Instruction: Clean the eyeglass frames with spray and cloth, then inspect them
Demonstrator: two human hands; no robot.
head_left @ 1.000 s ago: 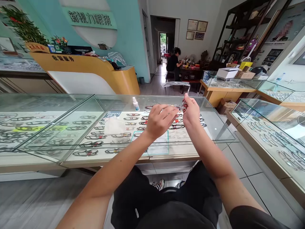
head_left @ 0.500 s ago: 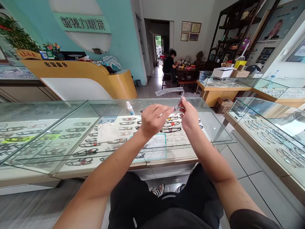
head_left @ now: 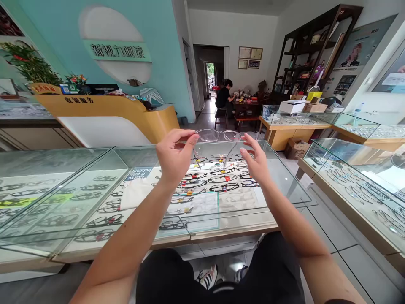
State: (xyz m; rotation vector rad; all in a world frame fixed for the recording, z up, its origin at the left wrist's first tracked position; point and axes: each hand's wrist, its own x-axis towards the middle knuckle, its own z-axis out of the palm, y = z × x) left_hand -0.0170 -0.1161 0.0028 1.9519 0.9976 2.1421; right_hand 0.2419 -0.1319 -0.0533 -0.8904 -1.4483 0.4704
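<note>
While the clear glasses (head_left: 209, 135) hang in the air above the glass-topped surface (head_left: 286, 185), the left hand's (head_left: 174, 155) fingers are clamped on one end of the frame. The right hand's (head_left: 255, 158) thumb and forefinger are apart at the other end. Rows of spectacles (head_left: 224, 187) lie below, a white cloth (head_left: 136, 193) left of them. Beyond, a person (head_left: 224, 99) sits at a dark table (head_left: 249, 108).

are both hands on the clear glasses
Yes, the left hand and right hand hold opposite sides of the clear glasses.
</note>
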